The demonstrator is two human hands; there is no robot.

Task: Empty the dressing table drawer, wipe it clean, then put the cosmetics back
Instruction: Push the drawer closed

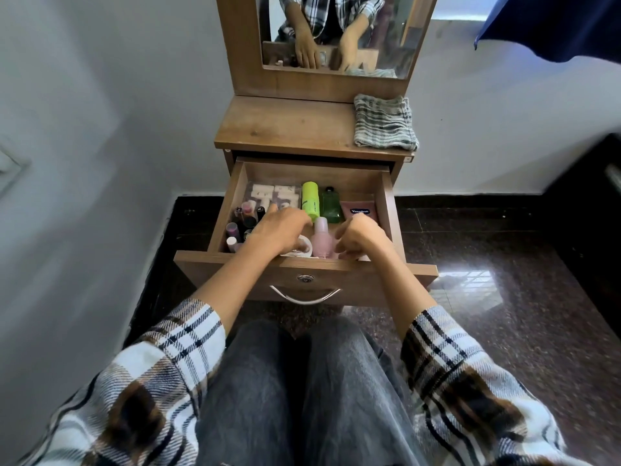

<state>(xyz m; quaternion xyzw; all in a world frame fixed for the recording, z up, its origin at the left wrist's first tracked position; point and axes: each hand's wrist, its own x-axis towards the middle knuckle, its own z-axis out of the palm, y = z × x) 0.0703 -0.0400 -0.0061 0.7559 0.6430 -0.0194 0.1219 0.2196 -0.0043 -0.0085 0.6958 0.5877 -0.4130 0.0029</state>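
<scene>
The wooden drawer (383, 196) of the dressing table is pulled out and full of cosmetics. Inside lie a lime-green bottle (309, 198), a dark green bottle (331, 205), a pink Vaseline tube (358, 210), a pink bottle (321, 238), a white jar (302, 248), several lipsticks and small vials (240, 223) and a clear pack of white pieces (274, 193). My left hand (279, 230) reaches in palm down over the white jar, fingers curled. My right hand (359, 238) is at the drawer's front right with fingers bent; what they touch is hidden.
A folded striped cloth (384, 124) lies on the right of the tabletop (285, 126). The mirror (336, 31) stands behind it. White walls close in on the left and behind. A dark polished floor (487, 297) spreads to the right, and a dark cabinet (591, 210) stands at the far right.
</scene>
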